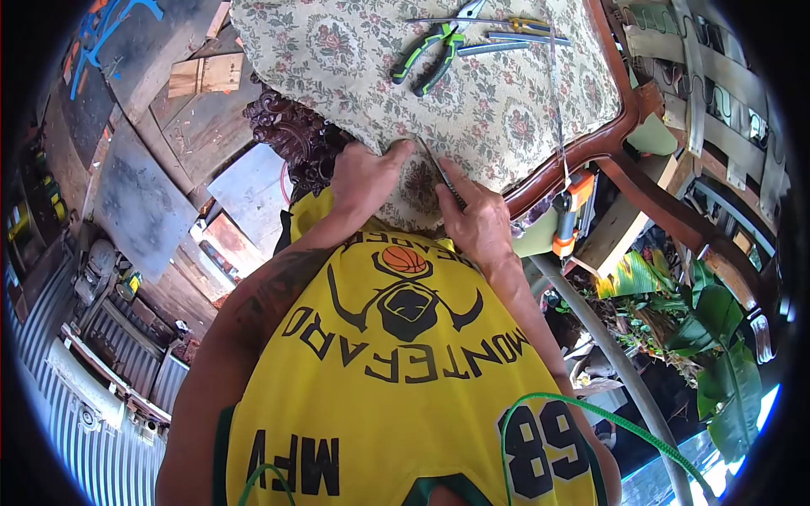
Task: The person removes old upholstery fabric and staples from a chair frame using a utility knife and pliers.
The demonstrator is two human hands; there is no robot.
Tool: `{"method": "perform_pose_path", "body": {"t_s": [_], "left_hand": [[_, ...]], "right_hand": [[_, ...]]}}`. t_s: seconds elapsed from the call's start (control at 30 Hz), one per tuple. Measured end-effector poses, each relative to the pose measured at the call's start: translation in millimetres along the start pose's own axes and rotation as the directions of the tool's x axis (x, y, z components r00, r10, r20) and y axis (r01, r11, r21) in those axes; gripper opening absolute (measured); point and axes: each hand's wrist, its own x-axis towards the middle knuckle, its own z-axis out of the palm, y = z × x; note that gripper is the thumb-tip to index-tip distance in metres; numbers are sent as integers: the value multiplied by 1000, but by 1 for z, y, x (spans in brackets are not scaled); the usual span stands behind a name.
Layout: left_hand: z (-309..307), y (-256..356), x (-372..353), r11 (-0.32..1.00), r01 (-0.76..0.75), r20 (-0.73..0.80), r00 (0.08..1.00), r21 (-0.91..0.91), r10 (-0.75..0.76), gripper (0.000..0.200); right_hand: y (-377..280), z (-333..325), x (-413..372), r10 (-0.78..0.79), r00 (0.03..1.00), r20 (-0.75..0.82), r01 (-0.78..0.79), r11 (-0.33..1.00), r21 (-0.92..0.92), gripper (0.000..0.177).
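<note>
Floral upholstery fabric (354,76) covers a piece of furniture with a reddish-brown wooden frame (624,122). My left hand (364,181) is at its near edge beside dark carved wood (291,131), thumb stretched over the cloth and the other fingers curled and mostly hidden. My right hand (479,215) is closed round a thin, dark-handled blade (440,173), whose tip lies on the fabric close to my left thumb. Beyond my hands, pliers (443,49) with green and black handles rest on the fabric.
Several slim tools, one a grey-blue strip (506,44), lie by the pliers. A tape measure (575,211) hangs at the frame's right edge, its strip drawn across the fabric. A curved wooden leg (683,215) juts right. Boards (139,198) cover the left side.
</note>
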Motion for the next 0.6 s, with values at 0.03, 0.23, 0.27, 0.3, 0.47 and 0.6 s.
{"method": "perform_pose_path", "body": {"t_s": [0.03, 0.23, 0.27, 0.3, 0.47, 0.6], "left_hand": [[0, -1, 0, 1000, 3, 1, 1000, -1, -3, 78], [-2, 1, 0, 998, 50, 40, 998, 31, -51, 77], [0, -1, 1, 1000, 13, 21, 1000, -2, -12, 77], [1, -3, 1, 999, -25, 0, 1000, -35, 25, 77], [-9, 13, -5, 998, 43, 29, 999, 49, -44, 75], [-10, 20, -8, 987, 68, 4, 998, 144, -70, 73]], "right_hand": [[0, 0, 0, 1, 1000, 3, -1, 1000, -1, 47], [1, 1, 1, -14, 1000, -8, 14, 1000, 4, 46], [-1, 1, 1, -3, 1000, -4, 3, 1000, 4, 46], [-2, 0, 1, 7, 1000, 1, -7, 1000, 5, 46], [-12, -9, 6, 49, 996, 69, -47, 999, -27, 46], [-30, -21, 12, 137, 979, 154, -118, 985, -123, 45]]}}
